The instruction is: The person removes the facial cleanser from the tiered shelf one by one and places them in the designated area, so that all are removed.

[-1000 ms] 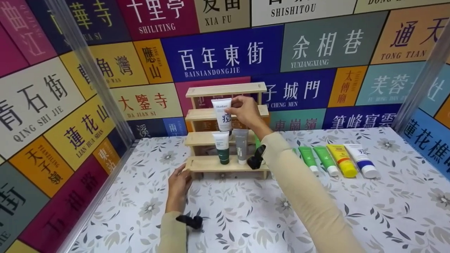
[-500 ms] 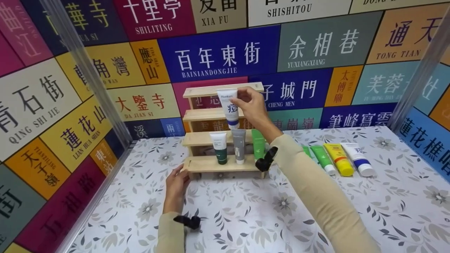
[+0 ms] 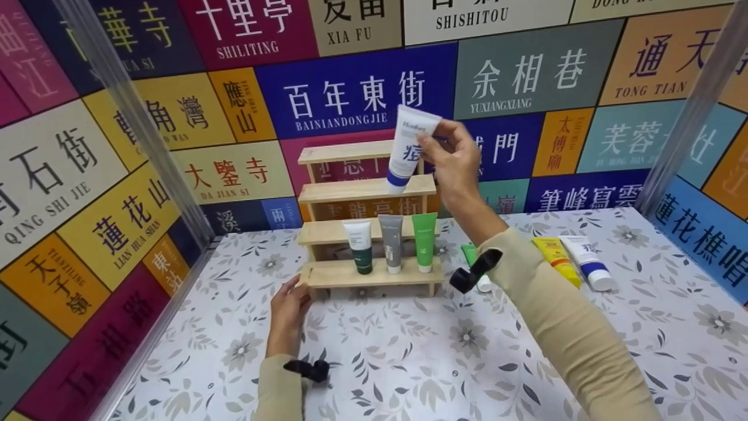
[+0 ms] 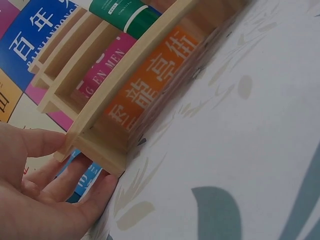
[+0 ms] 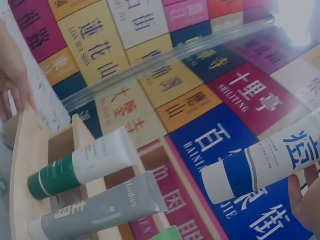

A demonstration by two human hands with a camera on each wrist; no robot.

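My right hand [image 3: 459, 166] pinches a white squeeze tube [image 3: 404, 166] with a blue band and white cap, tilted cap-down in front of the upper steps. The right wrist view shows that tube [image 5: 240, 175] close up, fingers at its edge. My left hand [image 3: 287, 313] grips the left end of the lowest step of a stepped wooden rack [image 3: 327, 278], thumb on top and fingers below, as the left wrist view shows. On that step a white and dark green tube [image 3: 359, 242], a grey tube [image 3: 391, 242] and a green tube [image 3: 425, 242] stand upright on their caps.
Right of the rack, a green tube [image 3: 469, 252], a yellow tube [image 3: 555, 260] and another white and blue tube [image 3: 587, 263] lie on the floral tablecloth [image 3: 409, 362]. My right forearm hides part of that row. Behind the rack stands a colourful lettered wall [image 3: 356, 99].
My right hand has lifted the white tube upward and to the right, from the rack's second step, and tilted it. The green tube on the lowest step has come into view. My left hand keeps its grip.
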